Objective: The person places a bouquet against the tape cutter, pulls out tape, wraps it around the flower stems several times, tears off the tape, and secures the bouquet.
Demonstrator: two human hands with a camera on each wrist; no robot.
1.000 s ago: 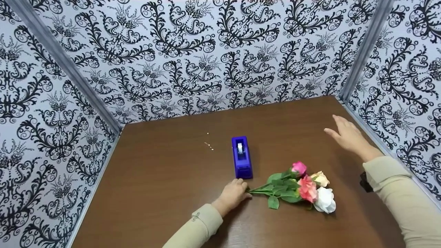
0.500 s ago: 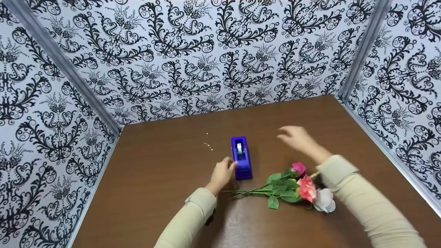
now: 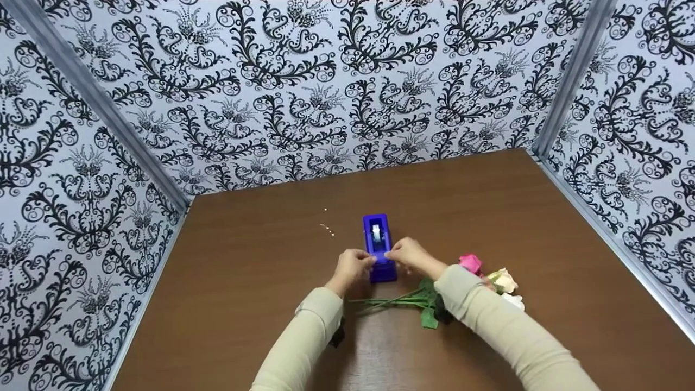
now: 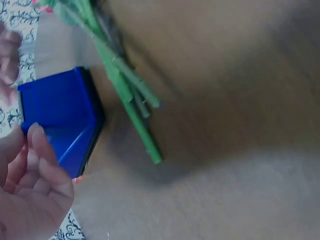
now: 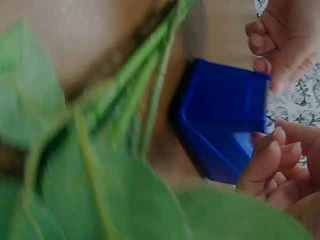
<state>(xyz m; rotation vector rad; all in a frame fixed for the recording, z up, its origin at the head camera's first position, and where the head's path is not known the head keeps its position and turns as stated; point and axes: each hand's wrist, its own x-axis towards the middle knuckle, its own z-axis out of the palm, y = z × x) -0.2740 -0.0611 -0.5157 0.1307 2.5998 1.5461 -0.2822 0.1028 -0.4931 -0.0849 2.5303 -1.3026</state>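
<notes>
A blue tape dispenser stands mid-table, its roll of clear tape toward the back. Over its near end my left hand pinches with thumb and index at the left side. My right hand faces it from the right, thumb and finger drawn together. The tape strip at the fingertips is too clear to make out well. In the left wrist view the left fingertips lie at the dispenser's edge. Below the hands lies a bunch of artificial flowers, its green stems pointing left; the right sleeve covers part of the blooms.
Pink, cream and white blooms show beside the right forearm. Small pale bits lie left of the dispenser. Patterned panels wall the brown table at the back and sides.
My left hand let go of the flower stems and moved up to the dispenser. My right hand swung in from the far right to the dispenser's right side. The bunch stayed in place.
</notes>
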